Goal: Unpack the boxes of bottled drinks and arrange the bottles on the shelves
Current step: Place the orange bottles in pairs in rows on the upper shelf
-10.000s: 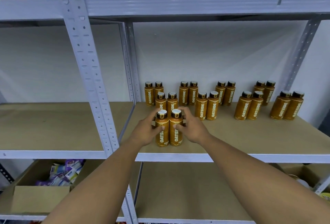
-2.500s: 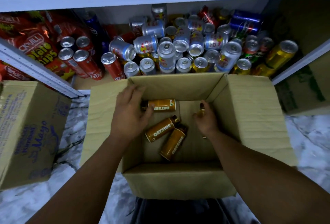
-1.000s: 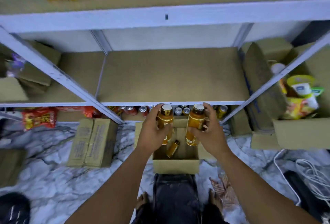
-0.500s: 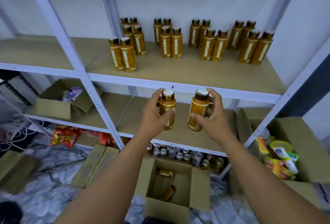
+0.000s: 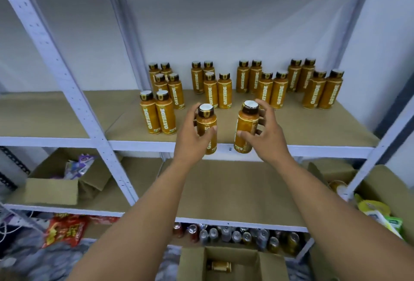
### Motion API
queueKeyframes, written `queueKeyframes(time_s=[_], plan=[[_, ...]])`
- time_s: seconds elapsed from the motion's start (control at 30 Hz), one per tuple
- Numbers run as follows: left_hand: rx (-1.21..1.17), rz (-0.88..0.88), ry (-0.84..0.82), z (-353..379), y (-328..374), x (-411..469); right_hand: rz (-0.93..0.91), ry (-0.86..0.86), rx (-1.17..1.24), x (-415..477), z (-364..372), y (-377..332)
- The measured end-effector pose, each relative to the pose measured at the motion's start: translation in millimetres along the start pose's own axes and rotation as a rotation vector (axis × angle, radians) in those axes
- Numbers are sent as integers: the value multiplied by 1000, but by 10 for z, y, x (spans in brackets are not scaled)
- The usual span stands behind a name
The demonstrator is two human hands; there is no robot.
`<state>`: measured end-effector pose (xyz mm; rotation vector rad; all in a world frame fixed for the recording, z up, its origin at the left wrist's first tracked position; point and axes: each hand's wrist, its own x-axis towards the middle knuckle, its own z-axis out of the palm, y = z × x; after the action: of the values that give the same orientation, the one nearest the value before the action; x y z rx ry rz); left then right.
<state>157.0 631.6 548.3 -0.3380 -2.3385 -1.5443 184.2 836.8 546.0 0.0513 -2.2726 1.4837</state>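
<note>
Moved: left hand, right hand rose to shelf edge.
Grip: clasped left Oatside bottle, right Oatside bottle.
Room: bare board ahead; stocked bottles behind.

Single head-worn wide-angle view, standing close to the shelf unit, facing it, tilted downward; floor along lower edge.

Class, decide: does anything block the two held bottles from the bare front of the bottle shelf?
Nothing visible does. The left bottle and right bottle are at the front edge of the shelf, bare board just behind them; the standing bottles sit farther back.
</note>
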Motion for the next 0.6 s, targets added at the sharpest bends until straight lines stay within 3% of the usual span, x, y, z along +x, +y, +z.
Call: queueKeyframes(time_s=[0.33,0.6], plan=[[-39,34,-135,-186,-582,760,75,79,-80,534,654,-5],[0,61,-151,-32,-739,993,59,7,-107,757,690,134]])
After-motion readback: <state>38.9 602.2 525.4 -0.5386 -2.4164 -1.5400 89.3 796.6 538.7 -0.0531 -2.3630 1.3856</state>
